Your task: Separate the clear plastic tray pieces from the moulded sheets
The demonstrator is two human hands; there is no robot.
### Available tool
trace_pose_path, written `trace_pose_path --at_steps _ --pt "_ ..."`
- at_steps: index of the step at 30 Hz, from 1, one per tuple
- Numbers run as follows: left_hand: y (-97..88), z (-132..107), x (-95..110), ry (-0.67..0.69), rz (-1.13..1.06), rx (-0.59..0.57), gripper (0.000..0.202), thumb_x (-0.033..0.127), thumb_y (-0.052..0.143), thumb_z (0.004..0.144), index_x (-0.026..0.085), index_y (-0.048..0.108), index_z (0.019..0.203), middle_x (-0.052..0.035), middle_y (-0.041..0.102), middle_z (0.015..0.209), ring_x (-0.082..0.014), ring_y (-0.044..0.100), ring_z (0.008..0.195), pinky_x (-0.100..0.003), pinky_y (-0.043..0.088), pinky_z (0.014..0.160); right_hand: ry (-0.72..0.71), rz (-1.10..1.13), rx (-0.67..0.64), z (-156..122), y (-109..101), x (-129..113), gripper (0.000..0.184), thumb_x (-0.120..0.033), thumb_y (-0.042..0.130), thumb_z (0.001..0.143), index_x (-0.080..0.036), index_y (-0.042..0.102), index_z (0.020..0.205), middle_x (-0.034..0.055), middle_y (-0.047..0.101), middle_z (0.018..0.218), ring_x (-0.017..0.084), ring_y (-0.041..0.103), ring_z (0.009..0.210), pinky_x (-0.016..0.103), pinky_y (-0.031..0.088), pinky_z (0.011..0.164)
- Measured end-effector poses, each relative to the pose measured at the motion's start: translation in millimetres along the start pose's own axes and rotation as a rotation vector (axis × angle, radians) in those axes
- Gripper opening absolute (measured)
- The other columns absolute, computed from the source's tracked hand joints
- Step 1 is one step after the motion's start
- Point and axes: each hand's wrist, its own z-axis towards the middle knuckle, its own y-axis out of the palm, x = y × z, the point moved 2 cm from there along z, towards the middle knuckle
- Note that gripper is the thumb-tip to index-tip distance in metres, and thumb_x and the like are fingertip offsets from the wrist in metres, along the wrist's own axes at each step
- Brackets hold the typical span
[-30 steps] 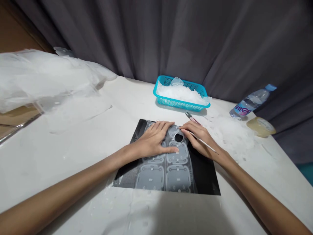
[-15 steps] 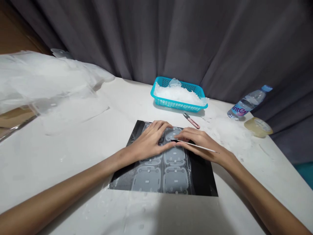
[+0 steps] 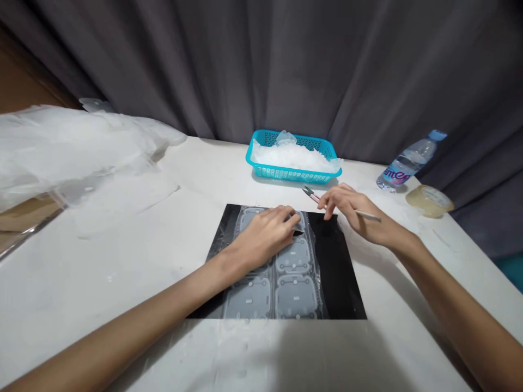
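My left hand (image 3: 267, 234) rests on a sheet of clear, rounded-square plastic pieces (image 3: 295, 296) lying over a black board (image 3: 333, 261). Its fingers are curled and the thumb is drawn in against them; what they pinch is hidden. Beside the fingertips a small dark patch shows. My right hand (image 3: 351, 209) is raised past the board's far right corner, fingers bent, with a thin pale stick-like tool (image 3: 370, 216) lodged in it. Its fingertips are at the pink-handled thread snips (image 3: 309, 192), covering most of the handle; I cannot tell whether they touch.
A turquoise basket (image 3: 296, 175) of white, clear-looking scraps stands at the back. Water bottle (image 3: 404, 163) and tape roll (image 3: 430, 200) are at the right. Plastic bags (image 3: 81, 147) heap at the left. A grey curtain (image 3: 229, 65) hangs behind the table.
My right hand has left the sheet and moved up and right to the snips, carrying the thin tool. My left hand has shifted slightly right, its fingers more curled.
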Motion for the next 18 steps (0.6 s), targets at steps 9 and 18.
trace_pose_path --at_steps 9,18 --pt "10.7 7 -4 0.020 -0.124 0.074 0.019 0.029 0.055 0.107 0.017 0.068 0.099 -0.0085 0.073 0.099 -0.0250 0.069 0.093 -0.035 0.051 0.079 0.210 -0.115 -0.192 -10 43 15 0.027 -0.046 0.065 0.100 -0.021 0.062 0.087 0.0020 0.070 0.085 0.019 0.063 0.077 0.030 0.041 0.070" --pt "10.6 3 -9 0.013 -0.283 0.106 0.021 0.031 0.053 0.108 0.017 0.067 0.101 -0.0072 0.072 0.099 -0.0235 0.068 0.093 -0.034 0.049 0.080 0.314 0.071 -0.166 -12 55 18 0.023 -0.042 0.069 0.095 -0.022 0.065 0.087 -0.0021 0.070 0.082 0.014 0.057 0.069 0.026 0.035 0.065"
